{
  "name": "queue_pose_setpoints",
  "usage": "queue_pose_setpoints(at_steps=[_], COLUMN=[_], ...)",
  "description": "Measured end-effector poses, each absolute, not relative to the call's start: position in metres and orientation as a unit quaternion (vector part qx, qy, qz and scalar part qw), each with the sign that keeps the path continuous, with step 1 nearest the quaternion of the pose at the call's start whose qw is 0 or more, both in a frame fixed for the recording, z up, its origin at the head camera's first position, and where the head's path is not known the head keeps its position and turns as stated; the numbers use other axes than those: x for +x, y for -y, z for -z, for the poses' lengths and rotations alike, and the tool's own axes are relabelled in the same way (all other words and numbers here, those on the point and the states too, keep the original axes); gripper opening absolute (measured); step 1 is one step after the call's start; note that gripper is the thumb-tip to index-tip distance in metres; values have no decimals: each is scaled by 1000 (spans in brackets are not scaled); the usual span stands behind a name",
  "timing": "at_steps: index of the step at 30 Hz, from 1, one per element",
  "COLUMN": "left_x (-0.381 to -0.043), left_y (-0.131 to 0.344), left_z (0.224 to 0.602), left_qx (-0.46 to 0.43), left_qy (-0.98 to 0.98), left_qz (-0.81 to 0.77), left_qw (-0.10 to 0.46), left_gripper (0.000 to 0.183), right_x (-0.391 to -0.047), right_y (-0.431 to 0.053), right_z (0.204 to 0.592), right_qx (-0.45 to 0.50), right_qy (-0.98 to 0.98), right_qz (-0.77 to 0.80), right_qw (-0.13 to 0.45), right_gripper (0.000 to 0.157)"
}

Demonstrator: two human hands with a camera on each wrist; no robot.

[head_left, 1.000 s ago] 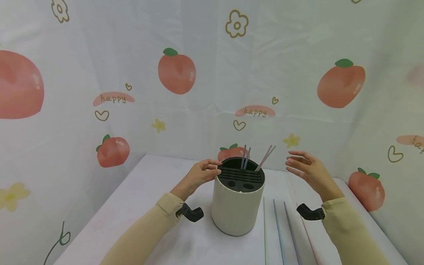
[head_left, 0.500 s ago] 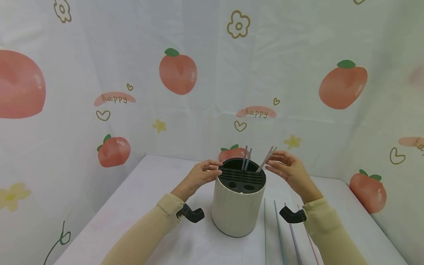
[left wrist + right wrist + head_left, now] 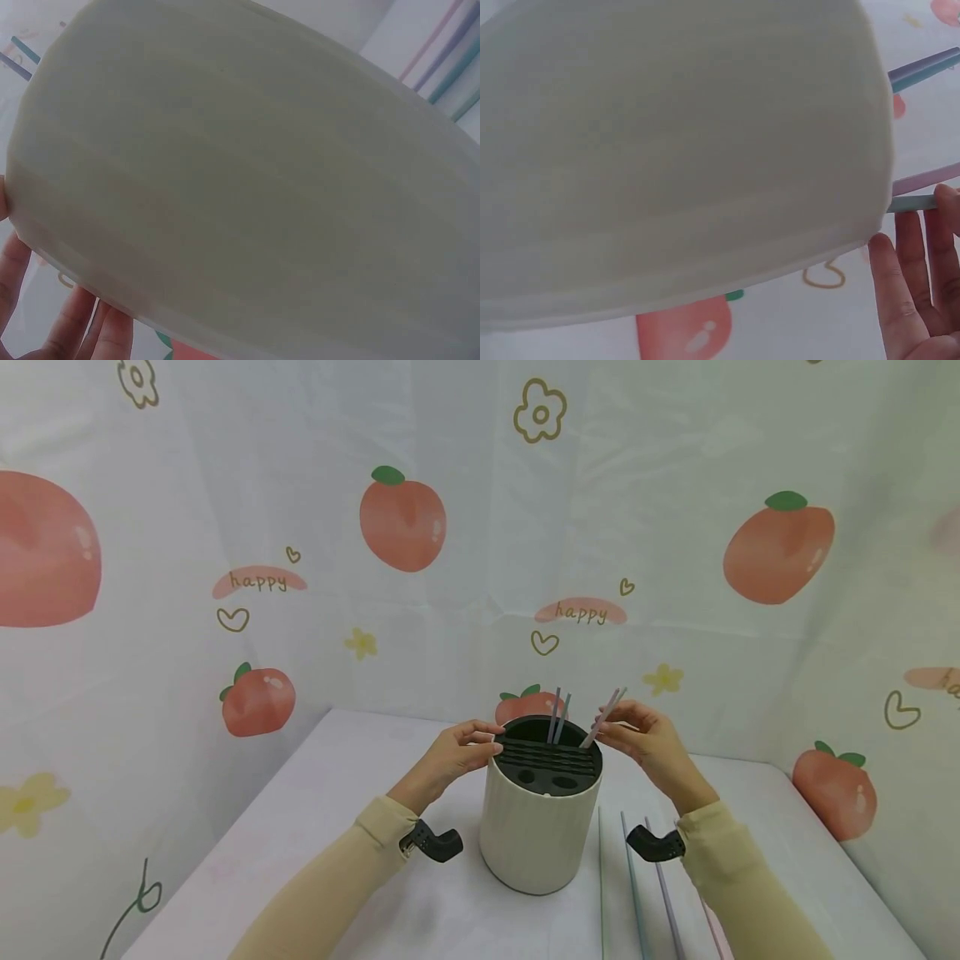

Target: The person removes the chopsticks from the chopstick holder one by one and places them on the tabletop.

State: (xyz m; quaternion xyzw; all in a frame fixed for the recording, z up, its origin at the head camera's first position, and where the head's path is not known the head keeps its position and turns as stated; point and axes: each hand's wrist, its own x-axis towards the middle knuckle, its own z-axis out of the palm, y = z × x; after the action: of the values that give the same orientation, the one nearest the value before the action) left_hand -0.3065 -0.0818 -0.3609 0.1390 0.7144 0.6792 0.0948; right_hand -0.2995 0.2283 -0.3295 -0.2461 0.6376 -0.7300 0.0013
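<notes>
A round cream-white holder with a black top insert stands upright on the white table. The insert has slots, two round holes and a larger opening at the back. My left hand rests its thumb and fingertips on the left rim; the left wrist view shows fingers against the holder's wall. Two thin purple and teal sticks lean in the back opening. At its right edge are a pink stick and a thin green stick. My right hand pinches the green stick near the rim.
Several long thin sticks lie side by side on the table right of the holder: green, teal, purple and pink, partly under the right forearm. A peach-patterned cloth hangs behind.
My right hand has moved left from beside the holder to the right-hand pair of sticks, and its fingers have come onto them. The left hand stays on the rim.
</notes>
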Motion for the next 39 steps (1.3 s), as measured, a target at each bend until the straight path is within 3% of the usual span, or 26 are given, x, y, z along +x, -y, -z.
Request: queue_pose_setpoints(at_steps=[5, 15, 21, 26, 33, 37, 39], left_x=[-306, -308, -307, -306, -304, -305, -306], left_y=[82, 82, 82, 82, 82, 82, 82], left_z=[361, 363, 361, 360, 360, 361, 361], left_qx=[140, 139, 134, 141, 145, 148, 147], left_qy=[-713, -714, -719, -720, -714, -715, -715], left_qz=[-680, -680, -676, -673, -678, -678, -677], left_qw=[96, 96, 92, 91, 92, 91, 89], left_gripper=[36, 36, 35, 35, 35, 35, 35], right_x=[-297, -272, -253, -254, -269, -274, -274], right_y=[-228, -248, -275, -294, -299, -292, -287], right_z=[306, 220, 200, 230, 317, 365, 386], right_qx=[-261, -321, -283, -232, -151, -75, -45], right_qy=[-623, -473, -403, -476, -640, -716, -748], right_qz=[736, 810, 852, 833, 752, 694, 661], right_qw=[-28, -134, -177, -158, -50, 8, 31], right_gripper=[26, 28, 30, 36, 34, 26, 33])
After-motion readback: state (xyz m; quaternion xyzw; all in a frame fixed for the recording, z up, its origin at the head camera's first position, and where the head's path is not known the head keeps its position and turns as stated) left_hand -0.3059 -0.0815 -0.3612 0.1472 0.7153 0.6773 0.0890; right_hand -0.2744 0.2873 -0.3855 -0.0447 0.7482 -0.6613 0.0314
